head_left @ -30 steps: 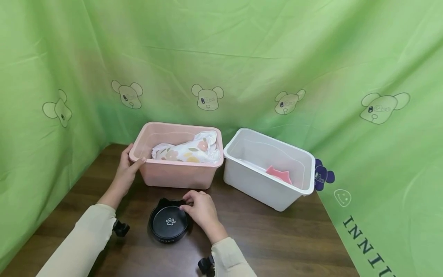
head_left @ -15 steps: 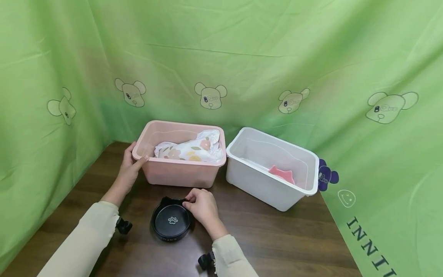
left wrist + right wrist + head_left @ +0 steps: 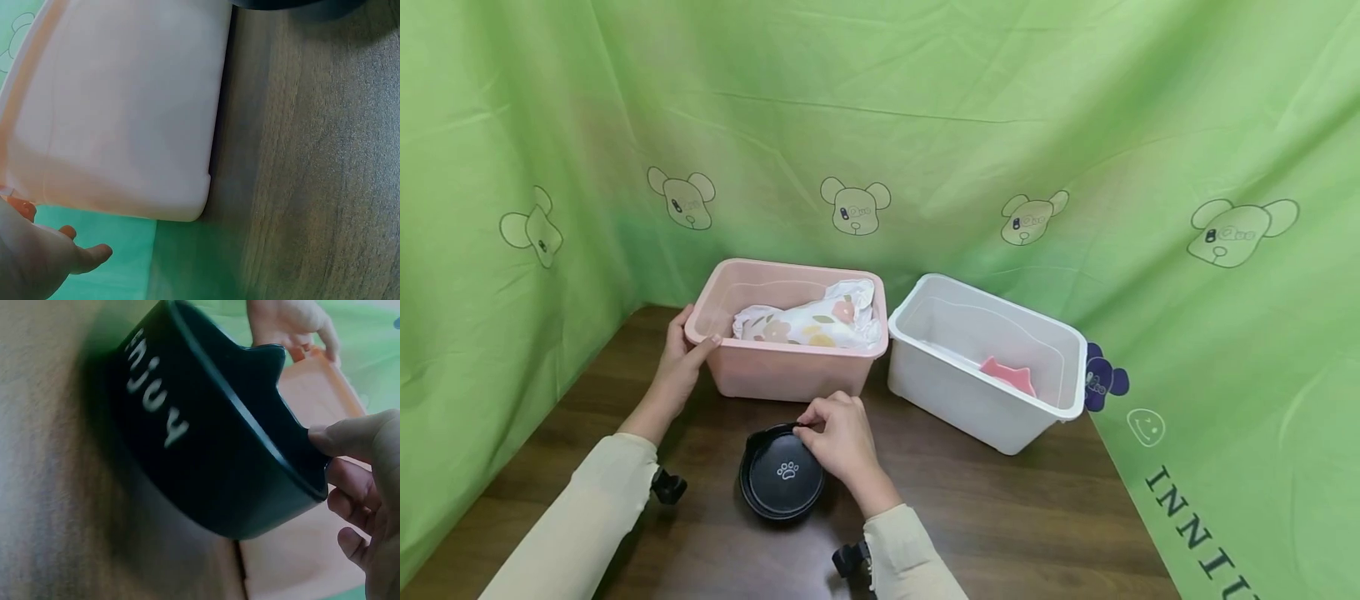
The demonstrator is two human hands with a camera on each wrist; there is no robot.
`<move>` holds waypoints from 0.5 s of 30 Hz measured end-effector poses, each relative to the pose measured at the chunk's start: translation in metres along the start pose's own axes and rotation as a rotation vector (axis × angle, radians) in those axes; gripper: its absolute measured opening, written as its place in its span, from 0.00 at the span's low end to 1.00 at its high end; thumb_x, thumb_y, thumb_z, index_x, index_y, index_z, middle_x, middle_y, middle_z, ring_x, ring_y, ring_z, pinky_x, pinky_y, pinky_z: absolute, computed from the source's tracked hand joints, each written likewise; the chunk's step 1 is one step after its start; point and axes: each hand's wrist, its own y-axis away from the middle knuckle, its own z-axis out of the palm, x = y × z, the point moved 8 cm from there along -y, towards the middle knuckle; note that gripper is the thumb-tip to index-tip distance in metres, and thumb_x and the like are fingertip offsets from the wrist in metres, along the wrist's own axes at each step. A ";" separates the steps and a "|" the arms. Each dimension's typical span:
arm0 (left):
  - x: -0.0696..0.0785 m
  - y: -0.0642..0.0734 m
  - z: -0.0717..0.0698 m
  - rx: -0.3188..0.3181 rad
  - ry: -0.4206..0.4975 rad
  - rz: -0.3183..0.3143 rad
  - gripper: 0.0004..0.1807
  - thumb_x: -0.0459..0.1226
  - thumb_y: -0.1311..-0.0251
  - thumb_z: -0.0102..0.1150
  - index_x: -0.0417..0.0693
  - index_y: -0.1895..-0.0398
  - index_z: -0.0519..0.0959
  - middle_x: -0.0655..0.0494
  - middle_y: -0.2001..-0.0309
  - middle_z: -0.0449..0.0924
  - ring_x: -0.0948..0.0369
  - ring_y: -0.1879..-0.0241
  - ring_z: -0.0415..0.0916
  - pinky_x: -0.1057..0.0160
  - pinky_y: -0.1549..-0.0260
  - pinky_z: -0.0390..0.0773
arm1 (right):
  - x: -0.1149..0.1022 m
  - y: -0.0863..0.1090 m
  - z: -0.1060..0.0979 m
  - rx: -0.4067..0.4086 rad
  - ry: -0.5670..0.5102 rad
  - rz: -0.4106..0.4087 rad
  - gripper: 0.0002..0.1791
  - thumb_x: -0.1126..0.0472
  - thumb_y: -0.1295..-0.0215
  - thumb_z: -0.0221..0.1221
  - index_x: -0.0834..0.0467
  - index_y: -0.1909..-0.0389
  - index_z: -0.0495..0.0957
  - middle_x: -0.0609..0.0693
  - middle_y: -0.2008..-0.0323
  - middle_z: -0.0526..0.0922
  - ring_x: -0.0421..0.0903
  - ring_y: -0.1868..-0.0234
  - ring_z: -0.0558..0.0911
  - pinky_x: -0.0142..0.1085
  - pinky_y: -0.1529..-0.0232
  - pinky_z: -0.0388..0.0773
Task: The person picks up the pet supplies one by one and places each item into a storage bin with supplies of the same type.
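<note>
Head view: in front of the pink bin [image 3: 786,372], the black bowl [image 3: 786,490] has just tipped toward me, its far rim pinched by the fingers of my right hand [image 3: 846,438], so lifting seems begun; my left hand [image 3: 678,367] grips the pink bin's left end.

Site: small draped corner, probably a makeshift recording booth. Evidence: green cloth [image 3: 955,92] printed with cartoon animal heads [image 3: 855,210] hangs behind and to both sides of a dark wood-grain table [image 3: 1000,508]; black wrist-worn devices [image 3: 668,487] visible. Paw-print bowl [image 3: 786,490] and pink tub [image 3: 775,371] are household goods. Room type beyond cloth: cannot tell.
</note>
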 end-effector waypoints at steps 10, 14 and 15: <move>-0.001 -0.001 0.001 0.006 0.008 -0.006 0.43 0.32 0.25 0.51 0.48 0.16 0.37 0.47 0.18 0.45 0.52 0.22 0.49 0.73 0.31 0.58 | -0.015 -0.001 -0.026 0.059 0.008 -0.107 0.07 0.57 0.49 0.78 0.44 0.74 0.88 0.32 0.78 0.83 0.36 0.64 0.74 0.37 0.52 0.68; -0.003 -0.001 0.000 0.006 0.015 -0.005 0.43 0.32 0.25 0.51 0.49 0.16 0.37 0.47 0.18 0.45 0.52 0.22 0.49 0.72 0.30 0.58 | -0.023 -0.002 -0.040 0.096 0.013 -0.166 0.08 0.59 0.49 0.79 0.45 0.74 0.89 0.34 0.78 0.83 0.37 0.64 0.74 0.37 0.52 0.67; -0.003 -0.001 0.000 0.005 0.017 -0.004 0.43 0.32 0.25 0.51 0.49 0.16 0.37 0.46 0.18 0.45 0.52 0.22 0.49 0.72 0.30 0.58 | -0.024 -0.003 -0.043 0.104 0.019 -0.179 0.08 0.59 0.50 0.79 0.45 0.74 0.89 0.35 0.78 0.84 0.37 0.64 0.74 0.37 0.52 0.67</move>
